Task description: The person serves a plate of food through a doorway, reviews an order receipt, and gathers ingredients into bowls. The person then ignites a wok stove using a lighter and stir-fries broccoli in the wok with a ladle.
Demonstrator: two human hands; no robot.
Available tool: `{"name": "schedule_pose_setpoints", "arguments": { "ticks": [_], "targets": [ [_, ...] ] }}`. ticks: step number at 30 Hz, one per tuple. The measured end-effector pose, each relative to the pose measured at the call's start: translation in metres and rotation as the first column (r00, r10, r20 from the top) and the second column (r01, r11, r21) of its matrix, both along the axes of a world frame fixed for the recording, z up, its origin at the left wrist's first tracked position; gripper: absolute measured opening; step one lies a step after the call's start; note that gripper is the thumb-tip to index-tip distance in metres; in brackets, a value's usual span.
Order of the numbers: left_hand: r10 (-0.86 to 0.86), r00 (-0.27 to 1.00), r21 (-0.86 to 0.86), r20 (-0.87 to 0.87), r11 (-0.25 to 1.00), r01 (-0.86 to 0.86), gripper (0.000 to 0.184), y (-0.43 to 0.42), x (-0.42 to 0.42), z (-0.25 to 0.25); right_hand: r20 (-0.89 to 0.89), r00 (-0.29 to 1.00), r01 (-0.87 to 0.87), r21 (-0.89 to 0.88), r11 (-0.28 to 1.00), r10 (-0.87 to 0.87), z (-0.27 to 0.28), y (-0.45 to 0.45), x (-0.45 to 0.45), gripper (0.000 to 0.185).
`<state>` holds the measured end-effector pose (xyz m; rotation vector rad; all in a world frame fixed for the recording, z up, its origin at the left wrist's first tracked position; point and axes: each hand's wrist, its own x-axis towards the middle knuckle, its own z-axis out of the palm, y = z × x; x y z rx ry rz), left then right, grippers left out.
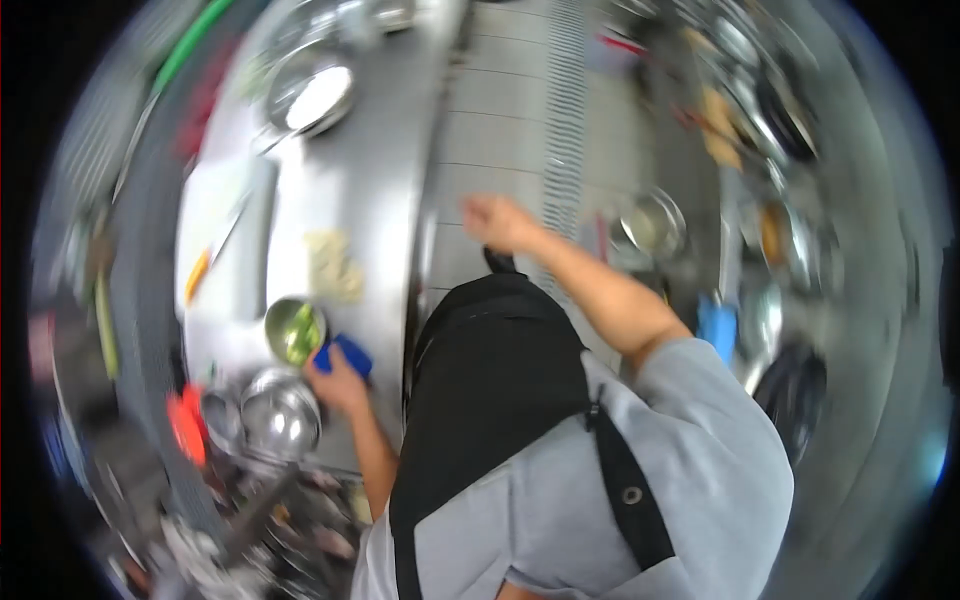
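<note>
Steel counter (385,150): bowl (275,328) beside blue cloth (356,361).
Left hand (343,384) half-closed on cloth, likely soft; bowl probably light, slick, best taken by its rim. Right hand (497,222) curled, contents unclear.

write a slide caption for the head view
Left hand at a blue item beside a bowl of green pieces on a metal counter, right hand out above tiled floor.
</note>
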<state>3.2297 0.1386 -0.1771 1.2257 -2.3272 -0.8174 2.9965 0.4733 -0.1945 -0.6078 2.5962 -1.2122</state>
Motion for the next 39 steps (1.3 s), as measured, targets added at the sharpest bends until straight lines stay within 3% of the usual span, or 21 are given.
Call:
{"name": "schedule_pose_setpoints", "arguments": {
  "ticks": [1,2,3,6,7,8,10,12,13,15,16,18,20,22,24,26,30,32,35,38,39],
  "targets": [
    [-0.076,0.997,-0.081,-0.015,0.994,0.074,0.037,-0.013,0.012,-0.011,0.247,0.964,0.052,0.205,0.977,-0.103,-0.021,0.032,0.051,0.042],
    [-0.068,0.996,-0.016,-0.066,0.998,0.067,0.038,-0.015,0.018,-0.006,0.232,0.964,0.087,0.181,0.98,-0.128,-0.06,0.07,0.108,0.041],
    [-0.125,0.992,-0.07,0.012,0.99,0.125,0.039,-0.016,0.023,0.005,0.309,0.925,0.161,0.206,0.965,-0.221,-0.062,0.101,0.163,0.04],
    [-0.314,0.949,-0.074,0.019,0.946,0.315,0.036,0.011,0.027,0.041,0.423,0.754,0.35,0.39,0.852,-0.503,-0.106,0.191,0.31,0.043],
    [-0.426,0.904,-0.047,-0.028,0.904,0.425,0.033,0.02,0.025,0.05,0.636,0.369,0.572,0.419,0.705,-0.678,-0.123,0.215,0.353,0.046],
    [-0.524,0.849,-0.023,-0.07,0.851,0.524,0.031,0.028,0.021,0.06,0.417,0.42,0.59,0.55,0.592,-0.806,-0.145,0.235,0.398,0.044],
    [-0.645,0.757,0.003,-0.105,0.761,0.649,0.027,0.062,0.004,0.07,0.262,0.188,0.717,0.622,0.315,-0.946,-0.182,0.273,0.475,0.044],
    [-0.812,0.569,0.013,-0.131,0.573,0.82,0.026,0.102,-0.015,0.079,0.515,-0.327,0.853,0.522,-0.012,-0.792,-0.214,0.299,0.529,0.041],
    [-0.883,0.463,-0.066,-0.08,0.468,0.881,0.025,0.124,-0.024,0.08,0.526,-0.361,0.855,0.517,-0.048,-0.77,-0.213,0.299,0.544,0.041],
    [-0.94,0.337,-0.063,-0.062,0.341,0.938,0.026,0.187,-0.03,0.089,0.701,-0.556,0.799,0.302,-0.52,-0.447,-0.205,0.306,0.572,0.04],
    [-0.966,0.255,-0.059,-0.041,0.257,0.965,0.026,0.217,-0.026,0.095,0.711,-0.565,0.784,0.305,-0.541,-0.418,-0.214,0.31,0.591,0.04],
    [-0.987,0.158,-0.138,-0.014,0.158,0.978,0.024,0.275,-0.019,0.097,0.838,-0.516,0.592,0.198,-0.782,-0.179,-0.232,0.338,0.606,0.038],
    [-0.997,0.067,0.087,-0.037,0.064,0.994,0.025,0.34,-0.004,0.106,0.912,-0.406,0.387,0.112,-0.915,-0.06,-0.236,0.357,0.612,0.04],
    [-1.0,0.011,0.054,-0.021,0.01,0.998,0.025,0.409,0.018,0.116,0.94,-0.337,0.274,0.044,-0.961,-0.053,-0.256,0.371,0.616,0.04],
    [-0.978,-0.201,0.192,-0.058,-0.208,0.959,0.026,0.462,0.028,0.122,0.943,-0.332,0.203,0.057,-0.977,-0.014,-0.291,0.385,0.613,0.038],
    [-0.899,-0.437,0.056,0.019,-0.435,0.899,0.029,0.533,0.04,0.14,0.93,-0.362,0.092,0.107,-0.99,0.067,-0.309,0.384,0.611,0.036],
    [-0.751,-0.652,-0.014,0.104,-0.657,0.754,0.027,0.685,0.074,0.177,0.94,-0.336,0.141,0.111,-0.984,0.058,-0.316,0.406,0.601,0.035],
    [-0.628,-0.755,-0.171,0.191,-0.778,0.604,0.031,0.764,0.099,0.2,0.95,-0.314,0.274,0.097,-0.957,0.007,-0.307,0.404,0.611,0.034],
    [-0.471,-0.765,-0.432,0.439,-0.857,0.281,0.039,0.868,0.144,0.228,0.958,-0.265,0.511,0.047,-0.858,-0.106,-0.273,0.366,0.644,0.032],
    [-0.383,-0.559,-0.448,0.735,-0.894,0.023,0.033,0.945,0.197,0.239,0.964,-0.239,0.554,0.036,-0.832,-0.117,-0.224,0.288,0.691,0.029],
    [-0.333,-0.474,-0.413,0.815,-0.908,-0.072,0.032,0.967,0.208,0.232,0.953,-0.29,0.51,0.078,-0.857,-0.086,-0.215,0.257,0.705,0.031]
  ]
}}
